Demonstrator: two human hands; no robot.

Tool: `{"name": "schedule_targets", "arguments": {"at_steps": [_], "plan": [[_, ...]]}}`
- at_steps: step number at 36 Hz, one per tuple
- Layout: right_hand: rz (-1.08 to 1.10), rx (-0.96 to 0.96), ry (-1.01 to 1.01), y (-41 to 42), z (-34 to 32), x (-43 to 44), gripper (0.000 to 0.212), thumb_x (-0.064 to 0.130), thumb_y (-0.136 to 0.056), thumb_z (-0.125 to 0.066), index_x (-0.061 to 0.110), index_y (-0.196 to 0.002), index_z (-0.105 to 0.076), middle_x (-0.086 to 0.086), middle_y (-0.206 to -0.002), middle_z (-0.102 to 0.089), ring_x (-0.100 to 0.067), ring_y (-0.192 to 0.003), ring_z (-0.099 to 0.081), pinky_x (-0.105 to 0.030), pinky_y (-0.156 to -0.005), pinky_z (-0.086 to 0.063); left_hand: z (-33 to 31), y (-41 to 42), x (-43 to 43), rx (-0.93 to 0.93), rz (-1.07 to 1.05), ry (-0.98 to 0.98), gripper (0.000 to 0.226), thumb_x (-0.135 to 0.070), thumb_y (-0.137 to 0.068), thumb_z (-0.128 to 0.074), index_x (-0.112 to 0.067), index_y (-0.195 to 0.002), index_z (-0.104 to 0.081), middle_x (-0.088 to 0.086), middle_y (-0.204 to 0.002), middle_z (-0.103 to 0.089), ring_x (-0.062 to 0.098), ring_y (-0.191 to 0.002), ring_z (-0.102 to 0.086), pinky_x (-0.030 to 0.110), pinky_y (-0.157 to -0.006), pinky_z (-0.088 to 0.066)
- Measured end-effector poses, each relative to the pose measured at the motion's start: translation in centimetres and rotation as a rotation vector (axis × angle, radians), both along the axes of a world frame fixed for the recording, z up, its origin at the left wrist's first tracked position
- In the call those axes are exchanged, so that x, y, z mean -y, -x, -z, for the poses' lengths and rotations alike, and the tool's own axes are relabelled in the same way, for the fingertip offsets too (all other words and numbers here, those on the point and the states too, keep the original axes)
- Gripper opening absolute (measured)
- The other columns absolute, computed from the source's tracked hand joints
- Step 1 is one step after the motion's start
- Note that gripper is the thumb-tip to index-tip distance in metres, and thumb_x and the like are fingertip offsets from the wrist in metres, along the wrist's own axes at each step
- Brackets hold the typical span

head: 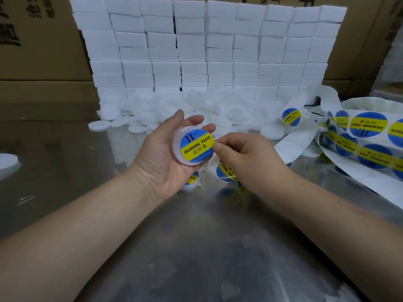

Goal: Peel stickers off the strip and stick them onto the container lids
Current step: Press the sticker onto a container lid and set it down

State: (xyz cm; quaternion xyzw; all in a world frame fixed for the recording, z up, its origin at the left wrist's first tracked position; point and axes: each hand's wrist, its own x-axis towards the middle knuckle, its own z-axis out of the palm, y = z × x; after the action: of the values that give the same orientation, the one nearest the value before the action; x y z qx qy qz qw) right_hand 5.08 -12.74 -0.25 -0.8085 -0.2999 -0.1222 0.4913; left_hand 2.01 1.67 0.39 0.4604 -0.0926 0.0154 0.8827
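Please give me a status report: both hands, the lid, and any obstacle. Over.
Left hand holds lid, face up. Right hand pinches sticker at its right edge; sticker lies on lid. Nothing between the hands; sticker strip lies at right.

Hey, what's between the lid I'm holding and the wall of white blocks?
A loose heap of plain white lids, shown in the head view, fills the stretch between the lid and the blocks.

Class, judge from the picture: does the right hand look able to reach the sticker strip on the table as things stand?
Probably yes: the sticker strip lies on the table beside the right hand, nothing between them, though the hand must first release the sticker it pinches on the lid.
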Motion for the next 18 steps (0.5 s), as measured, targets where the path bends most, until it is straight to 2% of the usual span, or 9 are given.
{"name": "schedule_targets", "arguments": {"at_steps": [4, 6, 9, 14, 18], "plan": [[0.010, 0.012, 0.018, 0.04, -0.06, 0.02, 0.031, 0.026, -0.090, -0.054, 0.039, -0.062, -0.058, 0.003, -0.068, -0.065, -0.006, -0.069, -0.056, -0.019, -0.059, -0.044, 0.27, 0.02, 0.50, 0.045, -0.026, -0.030, 0.028, -0.024, -0.064, -0.059, -0.015, -0.090, -0.064, 0.009, -0.095, -0.071, 0.019, -0.082, -0.069, 0.031, -0.075, -0.055], [0.006, 0.016, 0.026, 0.02, -0.04, 0.03, 0.032, 0.026, -0.090, -0.053, 0.038, -0.061, -0.058, 0.007, -0.064, -0.062, -0.003, -0.065, -0.054, -0.018, -0.058, -0.043, 0.41, -0.03, 0.59, 0.070, -0.031, -0.057, 0.029, -0.019, -0.064, -0.059, -0.017, -0.093, -0.063, 0.007, -0.095, -0.072, 0.018, -0.084, -0.069, 0.030, -0.077, -0.054], [0.014, 0.017, 0.031, -0.05, -0.01, 0.04, 0.032, 0.026, -0.090, -0.054, 0.036, -0.059, -0.058, 0.012, -0.057, -0.058, 0.000, -0.060, -0.051, -0.017, -0.056, -0.042, 0.52, -0.15, 0.58, 0.094, -0.034, -0.074, 0.031, -0.015, -0.063, -0.060, -0.017, -0.094, -0.062, 0.005, -0.095, -0.072, 0.018, -0.085, -0.069, 0.029, -0.076, -0.055], [0.023, 0.020, 0.052, 0.01, -0.07, -0.03, 0.031, 0.027, -0.090, -0.053, 0.036, -0.060, -0.057, 0.011, -0.062, -0.061, 0.001, -0.065, -0.053, -0.016, -0.058, -0.043, 0.81, -0.43, 0.67, 0.103, -0.072, -0.105, 0.034, -0.012, -0.061, -0.062, -0.018, -0.095, -0.063, 0.003, -0.097, -0.073, 0.019, -0.087, -0.070, 0.027, -0.068, -0.056], [0.023, 0.016, 0.060, 0.02, -0.10, 0.01, 0.031, 0.029, -0.090, -0.054, 0.037, -0.060, -0.057, 0.016, -0.057, -0.058, 0.005, -0.063, -0.053, -0.012, -0.055, -0.042, 0.84, -0.34, 0.64, 0.102, -0.088, -0.134, 0.033, -0.010, -0.065, -0.062, -0.020, -0.097, -0.063, 0.001, -0.099, -0.072, 0.018, -0.090, -0.069, 0.026, -0.067, -0.056]]}}
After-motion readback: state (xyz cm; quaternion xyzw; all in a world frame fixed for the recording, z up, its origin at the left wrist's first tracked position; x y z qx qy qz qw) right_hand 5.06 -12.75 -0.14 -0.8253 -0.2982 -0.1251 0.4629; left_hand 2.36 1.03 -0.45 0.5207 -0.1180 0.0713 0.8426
